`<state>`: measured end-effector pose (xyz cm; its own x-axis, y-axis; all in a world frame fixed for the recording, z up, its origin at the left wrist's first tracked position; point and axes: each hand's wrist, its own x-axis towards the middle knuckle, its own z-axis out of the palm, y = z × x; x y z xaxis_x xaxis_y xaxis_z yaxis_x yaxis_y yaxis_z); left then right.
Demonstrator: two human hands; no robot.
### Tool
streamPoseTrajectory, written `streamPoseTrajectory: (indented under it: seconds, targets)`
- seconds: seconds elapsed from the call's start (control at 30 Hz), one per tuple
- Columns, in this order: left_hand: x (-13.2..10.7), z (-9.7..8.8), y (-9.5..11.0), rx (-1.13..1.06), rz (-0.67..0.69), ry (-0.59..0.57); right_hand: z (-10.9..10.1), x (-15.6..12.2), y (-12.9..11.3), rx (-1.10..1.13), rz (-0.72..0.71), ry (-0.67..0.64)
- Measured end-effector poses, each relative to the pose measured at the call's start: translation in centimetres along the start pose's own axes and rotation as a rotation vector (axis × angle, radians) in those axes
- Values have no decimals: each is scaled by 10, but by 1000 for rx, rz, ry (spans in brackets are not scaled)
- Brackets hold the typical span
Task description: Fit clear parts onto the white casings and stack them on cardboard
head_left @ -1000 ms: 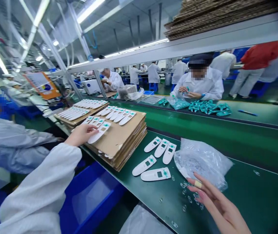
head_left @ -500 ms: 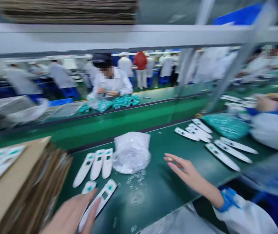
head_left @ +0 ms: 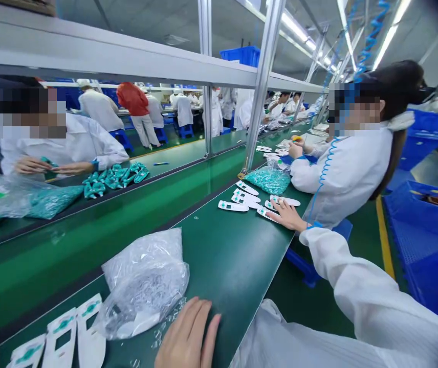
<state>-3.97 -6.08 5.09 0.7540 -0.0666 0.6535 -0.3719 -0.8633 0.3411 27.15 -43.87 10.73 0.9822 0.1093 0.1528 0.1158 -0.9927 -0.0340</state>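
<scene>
My right hand (head_left: 286, 214) lies with its fingers apart on white plastic casings (head_left: 249, 202), a loose group with teal centres on the green conveyor belt (head_left: 222, 255). My left hand (head_left: 186, 335) rests on the belt at the bottom of the view, holding nothing. It is next to a clear plastic bag (head_left: 146, 283) with small transparent parts (head_left: 161, 327) scattered by it. Further white casings (head_left: 61, 337) lie at the lower left, cut off by the frame.
A co-worker (head_left: 349, 163) sits at the right with a hand near a bag of teal parts (head_left: 267, 180). Metal uprights (head_left: 263, 87) carry a shelf over the belt. Another co-worker (head_left: 65, 148) works across the belt. Blue bins (head_left: 422, 204) stand on the floor at right.
The view has swung right, away from the cardboard stack. My right hand has reached onto the far casings, and my left hand has left its casing and lies on the belt.
</scene>
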Motion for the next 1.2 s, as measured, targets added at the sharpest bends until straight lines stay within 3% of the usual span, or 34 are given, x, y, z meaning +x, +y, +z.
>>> streamPoseTrajectory:
  seconds: [0.17, 0.37, 0.47, 0.57, 0.7, 0.83, 0.9, 0.97, 1.07, 1.2]
  targets:
    - [-16, -24, 13, 126, -70, -7, -3, -1, 2, -50, -51, -31]
    - [-88, -74, 12, 491, -412, -90, -20, -10, -12, 78, -159, 96]
    - [-125, -85, 3, 619, -581, -164, -21, -27, -42, 209, -294, 104]
    - [-143, -83, -6, 612, -722, -251, -16, -61, -86, 307, -462, 33]
    - [-143, -84, -18, 554, -879, -302, -6, -116, -146, 375, -713, -114]
    - [-137, -95, -27, 521, -980, -308, 0, -159, -183, 411, -919, -350]
    - [-133, -94, -21, 528, -971, -249, 2, -171, -191, 412, -957, -437]
    - [-128, -86, -6, 474, -857, -206, 4, -178, -194, 404, -956, -473]
    - [-119, -63, 22, 260, -626, -275, 8, -182, -195, 376, -969, -501]
    - [-105, -33, 34, 94, -568, -310, 13, -185, -200, 372, -1041, -484]
